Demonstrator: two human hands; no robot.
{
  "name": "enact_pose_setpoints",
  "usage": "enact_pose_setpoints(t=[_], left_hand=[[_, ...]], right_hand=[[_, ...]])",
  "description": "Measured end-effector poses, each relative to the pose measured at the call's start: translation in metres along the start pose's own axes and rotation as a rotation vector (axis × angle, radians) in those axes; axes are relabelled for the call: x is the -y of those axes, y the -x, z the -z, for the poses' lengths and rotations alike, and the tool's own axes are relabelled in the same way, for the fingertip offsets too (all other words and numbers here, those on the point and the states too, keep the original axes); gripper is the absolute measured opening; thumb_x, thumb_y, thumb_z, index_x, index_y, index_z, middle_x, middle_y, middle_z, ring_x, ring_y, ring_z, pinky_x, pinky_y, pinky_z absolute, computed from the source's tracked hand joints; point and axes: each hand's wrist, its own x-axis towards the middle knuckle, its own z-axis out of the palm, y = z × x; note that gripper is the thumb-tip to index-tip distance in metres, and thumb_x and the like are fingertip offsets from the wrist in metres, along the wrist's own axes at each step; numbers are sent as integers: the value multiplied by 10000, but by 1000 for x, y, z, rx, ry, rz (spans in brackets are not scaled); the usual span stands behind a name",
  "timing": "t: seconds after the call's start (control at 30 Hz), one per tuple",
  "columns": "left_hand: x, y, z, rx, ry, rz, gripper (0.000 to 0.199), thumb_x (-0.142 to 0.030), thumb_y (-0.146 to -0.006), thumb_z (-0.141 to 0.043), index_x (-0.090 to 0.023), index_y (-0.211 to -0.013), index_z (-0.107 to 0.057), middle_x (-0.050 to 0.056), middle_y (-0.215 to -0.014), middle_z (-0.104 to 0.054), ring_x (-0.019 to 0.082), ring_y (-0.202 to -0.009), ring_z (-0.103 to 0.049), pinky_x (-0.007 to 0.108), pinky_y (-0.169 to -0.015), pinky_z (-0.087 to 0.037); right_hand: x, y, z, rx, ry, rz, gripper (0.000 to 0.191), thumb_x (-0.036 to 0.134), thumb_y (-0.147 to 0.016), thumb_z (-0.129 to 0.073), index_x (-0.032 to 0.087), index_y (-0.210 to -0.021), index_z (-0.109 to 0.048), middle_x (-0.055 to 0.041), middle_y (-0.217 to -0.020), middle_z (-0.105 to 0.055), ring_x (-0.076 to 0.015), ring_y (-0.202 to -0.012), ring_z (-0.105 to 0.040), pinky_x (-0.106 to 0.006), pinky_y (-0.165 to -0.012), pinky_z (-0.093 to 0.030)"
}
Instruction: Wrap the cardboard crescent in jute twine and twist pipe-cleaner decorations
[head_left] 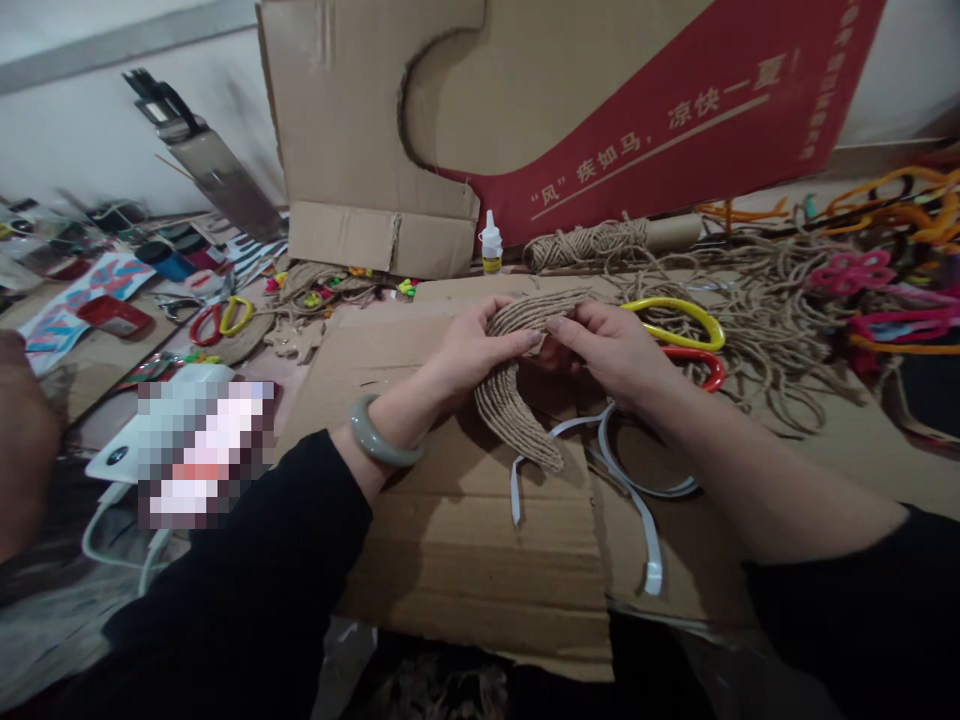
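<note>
A curved, crescent-like piece covered in rows of brown twine is held above the cardboard sheet. My left hand grips its upper left part, thumb on top and fingers behind. On its upper right end, my right hand pinches the twine, its lower fingers partly hidden. A white strip lies curled on the cardboard below my right hand. Beside that hand are scissors with yellow and red handles, their blades hidden.
A small white glue bottle stands behind, near a twine roll. Loose twine is heaped at right. At left lie a power bank, a phone and other scissors. Another person's hand shows at the left edge.
</note>
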Motion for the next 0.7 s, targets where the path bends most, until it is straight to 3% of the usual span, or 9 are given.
enact_pose_setpoints(t=[0.17, 0.33, 0.4, 0.5, 0.53, 0.6, 0.7], left_hand=[[1, -2, 2, -24, -20, 3, 344, -281, -666, -734, -169, -936, -553, 4, -836, -618, 102, -733, -569, 255, -731, -451], [5, -7, 10, -44, -206, -33, 369, -298, -654, -740, -161, -956, -580, 20, -882, -632, 126, -794, -576, 275, -770, -454], [6, -9, 12, -6, -267, -29, 370, -296, -657, -735, -162, -967, -584, 22, -903, -637, 131, -809, -581, 281, -779, -462], [6, -10, 13, 45, -287, 6, 364, -299, -680, -714, -163, -989, -577, 22, -896, -642, 127, -781, -591, 285, -761, -478], [6, -10, 12, 52, -290, 14, 358, -297, -687, -708, -161, -990, -576, 24, -890, -643, 125, -771, -594, 286, -759, -482], [6, -10, 11, 57, -309, 16, 346, -291, -689, -707, -157, -981, -580, 30, -881, -645, 123, -765, -598, 289, -769, -483], [6, -10, 11, 59, -342, 8, 354, -299, -681, -716, -155, -978, -588, 36, -885, -648, 131, -779, -603, 297, -786, -483]], right_hand=[[-3, 0, 2, -25, 93, 104, 309, 434, -785, -588, 174, -627, -538, 0, -540, -592, -103, -469, -530, -216, -444, -385], [18, 24, -8, -101, 442, 512, 236, 293, -856, -494, 190, -660, -575, -1, -591, -605, -110, -548, -539, -242, -541, -432], [30, 44, -15, 2, 531, 673, 165, 259, -868, -483, 213, -779, -614, 0, -690, -657, -121, -622, -586, -246, -584, -461], [42, 76, -24, 284, 519, 959, 234, 210, -905, -402, 232, -838, -625, 10, -742, -692, -125, -682, -623, -251, -628, -494], [44, 85, -27, 419, 535, 943, 266, 238, -920, -378, 240, -819, -624, 13, -755, -699, -134, -674, -623, -268, -626, -501], [48, 100, -30, 511, 450, 866, 219, 251, -911, -444, 266, -787, -624, 40, -654, -669, -119, -583, -600, -247, -549, -492], [61, 104, -33, 801, 388, 822, 173, 214, -923, -471, 228, -845, -625, 63, -666, -670, -59, -578, -595, -163, -547, -479]])
